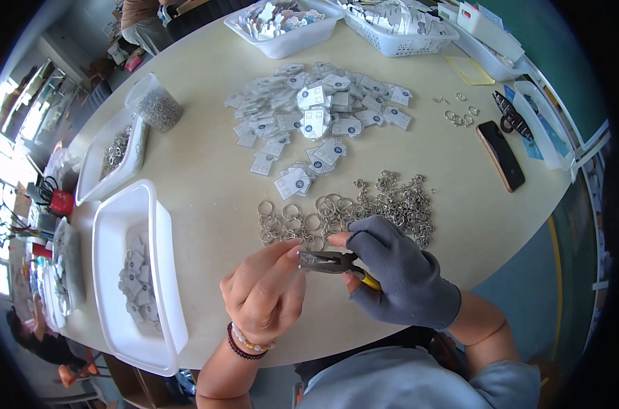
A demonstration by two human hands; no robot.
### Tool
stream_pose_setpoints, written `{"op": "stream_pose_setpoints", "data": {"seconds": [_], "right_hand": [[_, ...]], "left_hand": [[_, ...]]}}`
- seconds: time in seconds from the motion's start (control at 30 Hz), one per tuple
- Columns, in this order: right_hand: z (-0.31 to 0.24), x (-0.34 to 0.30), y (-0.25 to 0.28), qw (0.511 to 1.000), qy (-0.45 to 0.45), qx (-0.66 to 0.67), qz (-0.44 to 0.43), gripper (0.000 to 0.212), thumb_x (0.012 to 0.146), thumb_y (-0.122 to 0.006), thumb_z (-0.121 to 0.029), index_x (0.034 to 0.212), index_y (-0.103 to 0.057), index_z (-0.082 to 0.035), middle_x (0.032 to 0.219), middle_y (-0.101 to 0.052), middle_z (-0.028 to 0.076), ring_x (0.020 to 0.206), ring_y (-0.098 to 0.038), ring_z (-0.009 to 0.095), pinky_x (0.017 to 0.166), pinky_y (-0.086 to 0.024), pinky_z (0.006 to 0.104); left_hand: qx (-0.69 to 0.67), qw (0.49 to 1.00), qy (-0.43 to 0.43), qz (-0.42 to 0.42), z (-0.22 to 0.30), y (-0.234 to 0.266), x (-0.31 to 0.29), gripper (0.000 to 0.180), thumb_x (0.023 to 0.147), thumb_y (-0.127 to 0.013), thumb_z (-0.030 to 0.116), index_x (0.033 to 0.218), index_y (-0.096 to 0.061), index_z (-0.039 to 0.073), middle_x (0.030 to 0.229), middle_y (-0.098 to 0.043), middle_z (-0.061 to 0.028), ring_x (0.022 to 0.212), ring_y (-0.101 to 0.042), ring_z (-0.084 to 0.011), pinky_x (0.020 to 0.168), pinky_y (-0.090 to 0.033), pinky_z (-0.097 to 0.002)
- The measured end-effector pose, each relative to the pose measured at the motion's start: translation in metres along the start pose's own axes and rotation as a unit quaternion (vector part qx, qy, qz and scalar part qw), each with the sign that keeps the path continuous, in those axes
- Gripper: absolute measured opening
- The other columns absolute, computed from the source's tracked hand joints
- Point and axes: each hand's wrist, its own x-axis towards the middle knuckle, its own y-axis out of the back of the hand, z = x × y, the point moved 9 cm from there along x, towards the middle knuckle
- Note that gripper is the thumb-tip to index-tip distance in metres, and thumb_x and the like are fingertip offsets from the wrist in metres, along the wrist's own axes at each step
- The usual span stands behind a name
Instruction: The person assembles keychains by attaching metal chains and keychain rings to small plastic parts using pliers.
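My right hand (pixel 406 276), in a grey fingerless glove, is closed round a pair of pliers (pixel 328 262) with yellow handles. The jaws point left and meet the fingertips of my left hand (pixel 265 290). That bare hand, with beaded bracelets at the wrist, is pinched; whatever sits between its fingers is too small or hidden to make out. Just beyond both hands lie metal split rings (pixel 292 221) and a heap of small metal chain links (pixel 398 204). Farther back spreads a pile of flat, clear-wrapped white tags (pixel 316 102).
At left stand a white bin (pixel 165 252) holding some tags, a white tray (pixel 84 170) of metal parts and a clear tub (pixel 156 102). Two white baskets (pixel 398 46) (pixel 282 42) line the far edge. A phone (pixel 500 157) lies at right. People are in the background.
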Motion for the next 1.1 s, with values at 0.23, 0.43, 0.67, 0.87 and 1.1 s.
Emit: {"op": "stream_pose_setpoints", "data": {"seconds": [0.23, 0.43, 0.67, 0.87, 1.1], "right_hand": [[-0.007, -0.002, 0.004, 0.997, 0.026, -0.076, 0.007, 0.042, 0.076, -0.067, -0.01, 0.115, -0.055, 0.0, 0.1, -0.052, 0.015, 0.084, -0.056, 0.029, 0.072, -0.048, 0.0374], [-0.003, -0.004, 0.004, 0.992, -0.001, -0.125, -0.006, 0.024, 0.079, -0.07, -0.021, 0.093, -0.061, -0.004, 0.083, -0.055, 0.009, 0.07, -0.058, 0.028, 0.061, -0.049, 0.0377], [0.005, -0.003, -0.004, 0.991, -0.014, -0.129, 0.006, 0.022, 0.08, -0.069, -0.025, 0.087, -0.06, -0.005, 0.08, -0.054, 0.009, 0.065, -0.059, 0.027, 0.056, -0.049, 0.0374], [0.003, -0.003, -0.007, 0.993, -0.03, -0.109, 0.016, 0.022, 0.083, -0.068, -0.026, 0.086, -0.058, -0.006, 0.078, -0.054, 0.01, 0.064, -0.059, 0.027, 0.052, -0.048, 0.0375], [0.009, -0.001, -0.008, 0.989, -0.005, -0.148, 0.007, 0.023, 0.081, -0.068, -0.027, 0.085, -0.057, -0.006, 0.078, -0.054, 0.008, 0.064, -0.059, 0.027, 0.052, -0.047, 0.0379]], "left_hand": [[0.024, 0.999, -0.022, -0.007, 0.006, 0.004, -0.005, 0.025, 0.073, -0.065, -0.003, 0.098, -0.064, -0.001, 0.091, -0.068, -0.0179, 0.076, -0.067, -0.0253, 0.063, -0.053, -0.0297], [0.054, 0.998, -0.027, -0.024, 0.007, 0.0, -0.003, 0.028, 0.065, -0.066, -0.005, 0.091, -0.063, 0.004, 0.091, -0.069, -0.0141, 0.074, -0.068, -0.0247, 0.06, -0.055, -0.0302], [0.096, 0.994, -0.03, -0.046, 0.003, -0.005, -0.006, 0.029, 0.064, -0.067, -0.003, 0.092, -0.062, 0.004, 0.093, -0.069, -0.0139, 0.075, -0.068, -0.026, 0.061, -0.055, -0.0304], [0.195, 0.975, -0.08, -0.071, 0.01, -0.007, -0.004, 0.027, 0.066, -0.067, 0.001, 0.092, -0.062, 0.004, 0.096, -0.069, -0.0139, 0.074, -0.068, -0.0253, 0.06, -0.053, -0.0302], [0.125, 0.989, -0.03, -0.069, 0.001, -0.009, -0.006, 0.028, 0.065, -0.068, 0.0, 0.091, -0.062, 0.004, 0.094, -0.069, -0.012, 0.073, -0.068, -0.0249, 0.06, -0.052, -0.0294]]}}
